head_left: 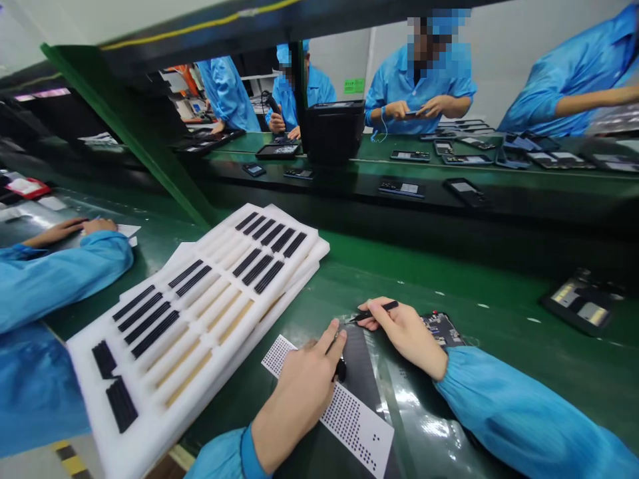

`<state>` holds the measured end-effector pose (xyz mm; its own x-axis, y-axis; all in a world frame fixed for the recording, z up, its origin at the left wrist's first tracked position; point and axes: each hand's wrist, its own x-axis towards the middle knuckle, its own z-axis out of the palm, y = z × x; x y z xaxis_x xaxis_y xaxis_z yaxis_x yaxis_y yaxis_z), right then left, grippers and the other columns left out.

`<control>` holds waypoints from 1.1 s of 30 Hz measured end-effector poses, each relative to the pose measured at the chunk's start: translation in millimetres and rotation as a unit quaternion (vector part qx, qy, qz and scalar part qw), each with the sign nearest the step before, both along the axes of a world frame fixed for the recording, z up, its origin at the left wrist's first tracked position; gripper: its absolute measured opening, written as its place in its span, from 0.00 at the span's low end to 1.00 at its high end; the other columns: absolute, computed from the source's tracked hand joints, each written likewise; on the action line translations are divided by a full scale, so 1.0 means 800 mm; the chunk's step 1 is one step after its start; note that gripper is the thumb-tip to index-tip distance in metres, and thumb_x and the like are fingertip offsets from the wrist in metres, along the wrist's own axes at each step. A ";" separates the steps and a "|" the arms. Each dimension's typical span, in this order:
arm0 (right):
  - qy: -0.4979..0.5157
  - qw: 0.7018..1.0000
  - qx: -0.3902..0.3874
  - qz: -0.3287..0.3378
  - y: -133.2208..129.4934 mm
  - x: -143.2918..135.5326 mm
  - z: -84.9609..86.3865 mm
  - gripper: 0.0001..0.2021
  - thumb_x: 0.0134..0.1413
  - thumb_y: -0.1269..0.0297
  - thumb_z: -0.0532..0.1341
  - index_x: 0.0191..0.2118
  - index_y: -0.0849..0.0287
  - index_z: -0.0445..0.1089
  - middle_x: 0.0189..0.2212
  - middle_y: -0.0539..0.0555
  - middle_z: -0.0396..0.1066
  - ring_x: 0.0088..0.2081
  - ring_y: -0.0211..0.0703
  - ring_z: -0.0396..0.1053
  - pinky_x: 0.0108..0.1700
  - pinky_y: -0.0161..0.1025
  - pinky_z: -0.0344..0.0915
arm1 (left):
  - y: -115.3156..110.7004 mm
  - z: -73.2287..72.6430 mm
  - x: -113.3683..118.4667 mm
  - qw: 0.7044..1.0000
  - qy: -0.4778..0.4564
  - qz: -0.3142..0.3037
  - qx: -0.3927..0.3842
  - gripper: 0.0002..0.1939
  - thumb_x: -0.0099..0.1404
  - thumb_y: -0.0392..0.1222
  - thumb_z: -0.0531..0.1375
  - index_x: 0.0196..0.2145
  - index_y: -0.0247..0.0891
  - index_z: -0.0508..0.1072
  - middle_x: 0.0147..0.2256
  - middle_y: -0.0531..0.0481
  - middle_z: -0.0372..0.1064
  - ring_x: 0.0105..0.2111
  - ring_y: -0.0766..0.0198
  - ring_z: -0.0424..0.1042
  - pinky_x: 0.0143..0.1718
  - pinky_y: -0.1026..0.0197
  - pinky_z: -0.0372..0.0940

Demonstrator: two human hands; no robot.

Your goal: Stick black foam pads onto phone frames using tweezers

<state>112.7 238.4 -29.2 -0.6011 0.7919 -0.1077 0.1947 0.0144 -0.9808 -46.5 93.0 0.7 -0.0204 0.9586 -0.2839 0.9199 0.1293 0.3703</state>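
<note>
Head view: right hand (397, 327) closed on black tweezers (375, 311), tips near left hand's fingertips. Left hand (305, 372) lies over white dotted sheet (357, 426), two fingers extended, pressing near small dark part (340, 370); grip cannot be told. Foam trays (200, 332) stacked left on green tabletop (349, 279); circuit board (442, 329) beside right wrist.

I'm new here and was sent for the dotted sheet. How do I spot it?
On the green bench, find the stacked white foam trays. Just right of them, partly under the left hand, lies a narrow white sheet. Unlike the top tray's long black strips, it carries small black dots.
</note>
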 end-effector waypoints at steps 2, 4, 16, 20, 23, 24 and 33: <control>0.022 0.999 -0.020 -0.013 0.001 0.002 0.008 0.30 0.56 0.34 0.60 0.38 0.62 0.76 0.32 0.60 0.80 0.34 0.49 0.79 0.41 0.44 0.77 | 0.000 -0.002 0.000 0.998 -0.054 0.038 0.021 0.36 0.56 0.25 0.56 0.63 0.41 0.65 0.68 0.41 0.54 0.54 0.38 0.72 0.48 0.38 0.70; 0.055 0.998 -0.022 -0.032 -0.005 0.008 0.024 0.27 0.59 0.38 0.60 0.38 0.61 0.78 0.35 0.60 0.81 0.35 0.48 0.80 0.42 0.42 0.77 | -0.001 -0.002 0.003 0.986 -0.121 0.104 0.051 0.23 0.63 0.32 0.56 0.56 0.40 0.68 0.62 0.39 0.65 0.52 0.43 0.74 0.49 0.42 0.70; 0.090 0.995 0.019 -0.026 -0.065 0.028 0.088 0.14 0.65 0.51 0.60 0.42 0.49 0.82 0.43 0.54 0.81 0.39 0.47 0.81 0.39 0.35 0.80 | -0.013 0.033 0.062 0.554 -0.759 0.330 0.095 0.21 0.74 0.60 0.49 0.41 0.38 0.66 0.27 0.53 0.72 0.11 0.77 0.57 0.10 0.74 0.45; 0.079 0.997 0.009 -0.012 -0.062 0.026 0.083 0.16 0.66 0.51 0.59 0.45 0.51 0.81 0.43 0.56 0.81 0.37 0.47 0.81 0.39 0.36 0.80 | -0.014 0.025 0.061 0.539 -0.776 0.313 0.103 0.20 0.75 0.56 0.48 0.44 0.37 0.68 0.27 0.51 0.73 0.10 0.77 0.58 0.09 0.75 0.43; 0.064 0.997 0.043 -0.022 -0.062 0.025 0.083 0.15 0.65 0.50 0.60 0.42 0.51 0.82 0.43 0.56 0.81 0.40 0.48 0.81 0.40 0.34 0.79 | -0.013 0.023 0.059 0.531 -0.781 0.311 0.106 0.20 0.75 0.56 0.47 0.43 0.37 0.68 0.28 0.50 0.73 0.11 0.77 0.59 0.09 0.75 0.43; 0.061 0.996 0.051 -0.029 -0.063 0.025 0.082 0.15 0.65 0.51 0.60 0.41 0.51 0.82 0.43 0.55 0.80 0.40 0.47 0.81 0.40 0.34 0.79 | -0.013 0.023 0.059 0.529 -0.782 0.312 0.106 0.20 0.75 0.56 0.48 0.43 0.37 0.68 0.28 0.51 0.73 0.11 0.77 0.59 0.09 0.75 0.43; 0.040 0.984 0.172 -0.032 -0.069 0.035 0.074 0.11 0.68 0.60 0.59 0.42 0.47 0.80 0.42 0.51 0.81 0.40 0.42 0.80 0.42 0.31 0.78 | -0.015 0.024 0.061 0.528 -0.779 0.324 0.097 0.20 0.75 0.57 0.47 0.42 0.38 0.68 0.27 0.52 0.72 0.11 0.78 0.59 0.10 0.74 0.42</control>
<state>141.0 183.1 30.3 -0.5444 0.8094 0.2200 0.1275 0.3391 -0.9321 2.2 80.8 19.7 -0.2485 0.9081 -0.3372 -0.7345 0.0503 0.6767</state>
